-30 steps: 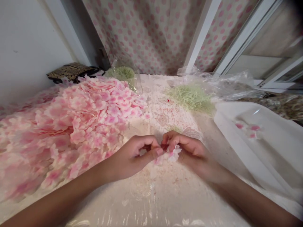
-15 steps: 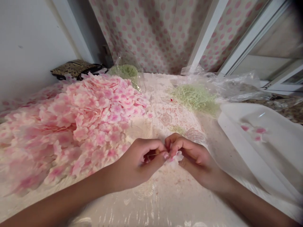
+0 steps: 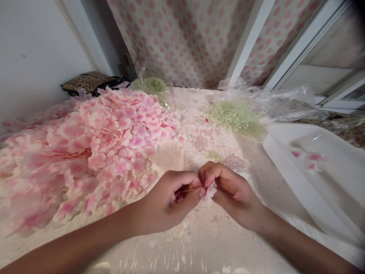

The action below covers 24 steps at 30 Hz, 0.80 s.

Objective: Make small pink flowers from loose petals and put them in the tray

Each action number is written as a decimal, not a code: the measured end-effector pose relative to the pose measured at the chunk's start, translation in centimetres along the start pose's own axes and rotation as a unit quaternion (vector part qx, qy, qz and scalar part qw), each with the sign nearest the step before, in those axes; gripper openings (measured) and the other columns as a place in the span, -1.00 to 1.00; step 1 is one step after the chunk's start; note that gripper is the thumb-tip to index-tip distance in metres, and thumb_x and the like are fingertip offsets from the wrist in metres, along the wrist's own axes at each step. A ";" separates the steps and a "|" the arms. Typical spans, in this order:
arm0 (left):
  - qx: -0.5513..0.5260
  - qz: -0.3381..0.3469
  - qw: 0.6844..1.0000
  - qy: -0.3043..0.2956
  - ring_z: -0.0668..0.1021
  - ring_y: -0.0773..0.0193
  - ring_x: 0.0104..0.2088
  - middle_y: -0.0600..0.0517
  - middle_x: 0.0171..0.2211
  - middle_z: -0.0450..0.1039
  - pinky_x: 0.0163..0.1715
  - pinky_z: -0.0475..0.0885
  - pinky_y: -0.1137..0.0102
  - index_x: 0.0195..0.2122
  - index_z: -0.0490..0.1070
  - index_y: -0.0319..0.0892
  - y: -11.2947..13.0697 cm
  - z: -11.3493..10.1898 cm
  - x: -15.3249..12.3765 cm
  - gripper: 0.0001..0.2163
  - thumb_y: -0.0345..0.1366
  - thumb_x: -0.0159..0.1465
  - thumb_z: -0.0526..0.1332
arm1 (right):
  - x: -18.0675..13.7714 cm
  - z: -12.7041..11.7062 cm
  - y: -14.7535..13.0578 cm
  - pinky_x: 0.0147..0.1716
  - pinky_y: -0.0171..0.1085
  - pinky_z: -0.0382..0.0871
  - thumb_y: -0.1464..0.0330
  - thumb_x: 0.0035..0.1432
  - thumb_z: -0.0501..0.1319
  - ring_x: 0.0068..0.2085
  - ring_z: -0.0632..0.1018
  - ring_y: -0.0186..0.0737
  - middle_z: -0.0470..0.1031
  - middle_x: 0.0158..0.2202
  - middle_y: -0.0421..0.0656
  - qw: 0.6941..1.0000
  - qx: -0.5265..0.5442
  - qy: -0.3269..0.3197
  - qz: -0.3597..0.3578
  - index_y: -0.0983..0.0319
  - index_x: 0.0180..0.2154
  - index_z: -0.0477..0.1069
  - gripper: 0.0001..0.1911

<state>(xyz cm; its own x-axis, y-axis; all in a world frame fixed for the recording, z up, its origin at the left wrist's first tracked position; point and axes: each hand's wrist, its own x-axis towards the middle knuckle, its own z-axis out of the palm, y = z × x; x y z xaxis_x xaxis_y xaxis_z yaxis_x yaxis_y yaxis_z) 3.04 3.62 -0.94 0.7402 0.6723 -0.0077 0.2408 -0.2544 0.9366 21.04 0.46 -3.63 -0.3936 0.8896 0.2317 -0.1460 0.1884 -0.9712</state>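
Pinching a thin stem (image 3: 190, 189), the left hand (image 3: 169, 201) meets the right hand (image 3: 236, 190), itself pinching an artificial blossom (image 3: 210, 192), which could tear if tugged too hard.

White and pink on the flower (image 3: 211, 193), just below and right of centre. Pale pink to deep rose across the petals (image 3: 119, 140) at left, darker at many centres. White with magenta patches on the blossoms (image 3: 315, 156) inside the plain white tray (image 3: 275, 150) at right. Light green in the shreds (image 3: 235, 116), upper right of centre. Rows of pink dots on the greyish curtain (image 3: 194, 45), top centre. Tan-and-dark mottling on the purse (image 3: 85, 81), upper left. Reddish speckles over the cream bench (image 3: 159, 251); one vivid red speck (image 3: 207, 120) above centre.
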 end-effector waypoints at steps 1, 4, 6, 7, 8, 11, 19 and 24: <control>-0.001 0.005 1.000 -0.001 0.15 0.48 -0.59 0.19 -0.61 0.05 -0.62 0.06 0.54 -0.49 0.17 -0.19 0.0 0.0 0.0 -0.78 -0.28 0.30 0.03 | 0.0 0.0 0.1 -0.32 -0.29 0.21 0.40 0.23 0.08 -0.28 0.32 -0.32 0.23 -0.29 -0.19 1.000 0.002 -0.001 -0.002 0.17 -0.28 0.24 -0.98; -0.003 0.012 1.000 0.003 0.14 0.48 -0.59 0.19 -0.61 0.04 -0.62 0.06 0.54 -0.51 0.12 -0.19 -0.2 0.1 0.0 -0.77 -0.29 0.30 0.03 | 0.0 0.1 0.1 -0.31 -0.29 0.22 0.41 0.23 0.07 -0.29 0.33 -0.32 0.22 -0.29 -0.19 1.000 0.005 -0.002 -0.005 0.17 -0.27 0.24 -0.97; 0.000 0.012 1.000 0.003 0.14 0.48 -0.60 0.19 -0.61 0.05 -0.63 0.05 0.54 -0.52 0.11 -0.19 -0.4 0.2 0.2 -0.76 -0.29 0.29 0.03 | 0.0 0.1 0.1 -0.32 -0.30 0.21 0.42 0.23 0.06 -0.30 0.32 -0.32 0.22 -0.30 -0.19 1.000 0.000 -0.005 -0.005 0.18 -0.28 0.25 -0.97; -0.001 0.011 1.000 0.003 0.14 0.48 -0.60 0.19 -0.61 0.06 -0.63 0.05 0.53 -0.52 0.12 -0.20 -0.5 0.2 0.3 -0.76 -0.29 0.29 0.03 | 0.1 0.0 0.1 -0.32 -0.30 0.21 0.42 0.23 0.06 -0.30 0.32 -0.32 0.22 -0.31 -0.19 1.000 -0.002 -0.007 -0.004 0.18 -0.29 0.25 -0.97; -0.002 0.009 1.000 0.003 0.15 0.48 -0.60 0.19 -0.61 0.07 -0.63 0.06 0.53 -0.52 0.13 -0.20 -0.7 0.2 0.4 -0.76 -0.28 0.29 0.03 | 0.1 0.0 0.1 -0.33 -0.30 0.21 0.42 0.23 0.07 -0.31 0.32 -0.33 0.22 -0.31 -0.19 1.000 -0.003 -0.008 -0.001 0.19 -0.30 0.25 -0.97; 0.013 -0.002 1.000 0.020 0.21 0.46 -0.58 0.16 -0.61 0.15 -0.60 0.11 0.53 -0.51 0.22 -0.22 -0.9 0.1 0.8 -0.76 -0.27 0.30 0.02 | 0.5 -0.3 0.3 -0.34 -0.31 0.20 0.38 0.20 0.11 -0.32 0.32 -0.34 0.23 -0.31 -0.20 0.999 0.014 0.015 0.031 0.19 -0.32 0.26 -0.97; 0.183 0.199 0.956 0.112 0.38 0.26 -0.03 -0.07 -0.08 0.30 -0.09 0.34 0.36 -0.10 0.34 -0.14 -1.6 -1.2 1.5 -0.74 -0.51 0.22 0.06 | 1.5 -0.8 0.3 -0.40 -0.32 0.22 0.38 0.04 0.23 -0.43 0.37 -0.36 0.30 -0.48 -0.25 0.954 0.242 0.131 0.116 0.24 -0.46 0.26 -0.86; 0.238 0.207 0.941 0.126 0.48 0.31 -0.16 -0.03 -0.18 0.44 -0.15 0.38 0.40 -0.15 0.40 -0.14 -1.9 -1.8 1.6 -0.81 -0.44 0.27 0.06 | 1.4 -0.9 -0.1 -0.50 -0.37 0.14 0.39 0.02 0.25 -0.54 0.32 -0.43 0.30 -0.56 -0.28 0.949 0.238 0.143 0.151 0.24 -0.48 0.24 -0.82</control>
<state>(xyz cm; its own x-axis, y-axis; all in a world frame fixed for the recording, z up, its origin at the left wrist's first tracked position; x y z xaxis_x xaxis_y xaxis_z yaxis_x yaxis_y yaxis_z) 2.67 6.45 -2.11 0.6746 0.5754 0.4624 0.2627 -0.7725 0.5781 21.34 2.07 -3.23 -0.2304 0.9623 -0.1444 -0.4861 -0.2424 -0.8397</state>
